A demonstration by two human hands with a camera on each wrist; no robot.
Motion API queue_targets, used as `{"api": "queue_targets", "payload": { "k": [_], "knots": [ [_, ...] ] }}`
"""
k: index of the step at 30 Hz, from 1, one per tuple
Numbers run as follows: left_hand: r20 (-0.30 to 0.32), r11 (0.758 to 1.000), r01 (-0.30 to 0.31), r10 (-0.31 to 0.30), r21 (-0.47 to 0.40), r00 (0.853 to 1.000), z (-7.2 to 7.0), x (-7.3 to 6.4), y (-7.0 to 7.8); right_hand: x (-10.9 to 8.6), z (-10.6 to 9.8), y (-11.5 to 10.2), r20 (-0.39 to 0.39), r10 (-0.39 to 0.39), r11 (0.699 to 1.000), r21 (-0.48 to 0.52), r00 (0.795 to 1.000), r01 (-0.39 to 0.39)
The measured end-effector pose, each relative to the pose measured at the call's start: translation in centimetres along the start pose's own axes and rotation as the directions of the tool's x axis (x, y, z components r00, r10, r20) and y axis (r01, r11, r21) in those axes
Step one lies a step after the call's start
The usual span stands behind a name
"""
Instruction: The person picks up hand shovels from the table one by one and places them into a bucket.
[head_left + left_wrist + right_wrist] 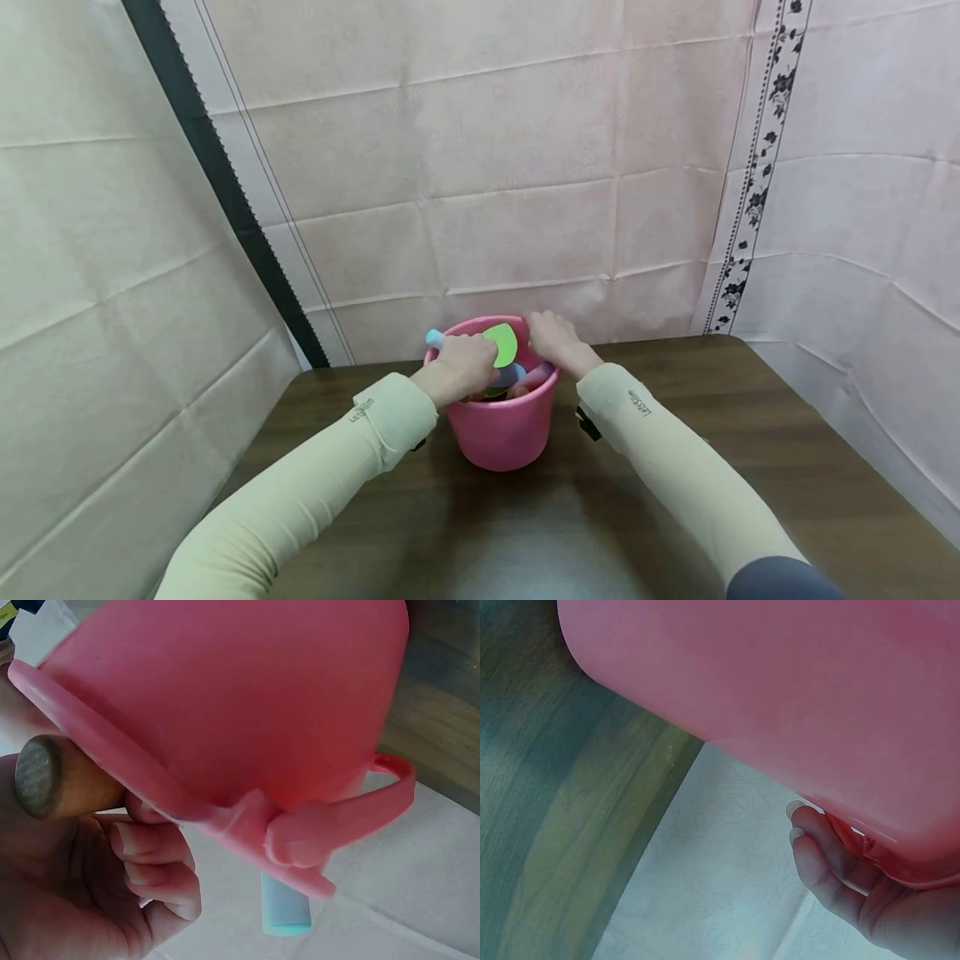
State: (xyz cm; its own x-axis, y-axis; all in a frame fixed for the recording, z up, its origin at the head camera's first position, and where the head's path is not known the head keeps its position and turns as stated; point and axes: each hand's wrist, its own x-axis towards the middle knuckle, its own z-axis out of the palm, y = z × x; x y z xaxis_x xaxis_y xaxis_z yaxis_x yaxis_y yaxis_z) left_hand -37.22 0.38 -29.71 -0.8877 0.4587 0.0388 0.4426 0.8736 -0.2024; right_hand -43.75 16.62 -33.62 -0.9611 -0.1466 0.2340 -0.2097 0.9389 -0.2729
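A pink bucket [501, 437] stands on the table, filled with several colourful things. My left hand [463, 367] is at its left rim, fingers curled round a round wooden handle [79, 778] that sticks out over the rim in the left wrist view. Beside those fingers shows a flat bright-green head [502, 344]; whether it belongs to that handle I cannot tell. My right hand [557, 340] grips the bucket's right rim, with curled fingertips [801, 817] outside the wall. A light-blue handle [434, 337] pokes out at the far left rim.
Inside the bucket lie a blue piece [512, 374] and a pinkish-purple piece [536, 377]. The bucket's pink carrying handle [375, 808] hangs at its side. Behind the brown wooden table [510, 533] hangs a pale cloth [510, 167], with more cloth at both sides.
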Motion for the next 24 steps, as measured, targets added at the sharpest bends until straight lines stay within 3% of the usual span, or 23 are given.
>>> {"api": "queue_targets", "payload": {
  "k": [10,24],
  "knots": [
    [0.104,0.999,-0.031,0.034,-0.032,0.994,-0.37,0.42,0.38,0.02,-0.01,0.14,-0.006,-0.013,1.0,-0.02,1.0,0.013],
    [0.24,0.995,-0.025,0.047,-0.094,0.97,-0.5,0.81,0.92,-0.01,0.04,-0.05,-0.008,-0.017,1.0,-0.024,1.0,0.017]
  ]
}}
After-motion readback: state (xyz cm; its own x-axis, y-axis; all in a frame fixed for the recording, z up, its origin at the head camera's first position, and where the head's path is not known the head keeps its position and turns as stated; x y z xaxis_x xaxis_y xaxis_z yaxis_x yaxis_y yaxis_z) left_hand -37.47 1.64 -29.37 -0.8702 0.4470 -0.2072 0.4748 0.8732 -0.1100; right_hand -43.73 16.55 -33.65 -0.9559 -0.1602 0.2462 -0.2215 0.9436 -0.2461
